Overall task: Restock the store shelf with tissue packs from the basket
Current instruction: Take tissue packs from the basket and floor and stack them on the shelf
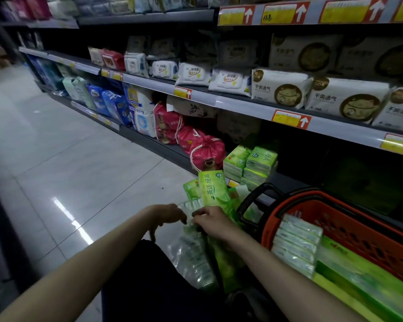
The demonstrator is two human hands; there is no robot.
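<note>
A green tissue pack [213, 188] in a clear plastic wrapper [191, 256] stands on my lap near the bottom shelf. My right hand [213, 223] pinches the wrapper's top edge. My left hand [165, 217] hovers just left of it, fingers loosely curled and hanging down, holding nothing. The orange basket [349, 226] with a black handle sits at the right, holding more green and white tissue packs [297, 247]. Small green tissue packs [251, 162] are stacked on the bottom shelf [286, 180].
Pink drawstring bags [206, 152] and blue packs [112, 104] fill the bottom shelf to the left. Wet-wipe and white packs [279, 87] line the middle shelf. The tiled aisle floor [63, 159] lies to the left.
</note>
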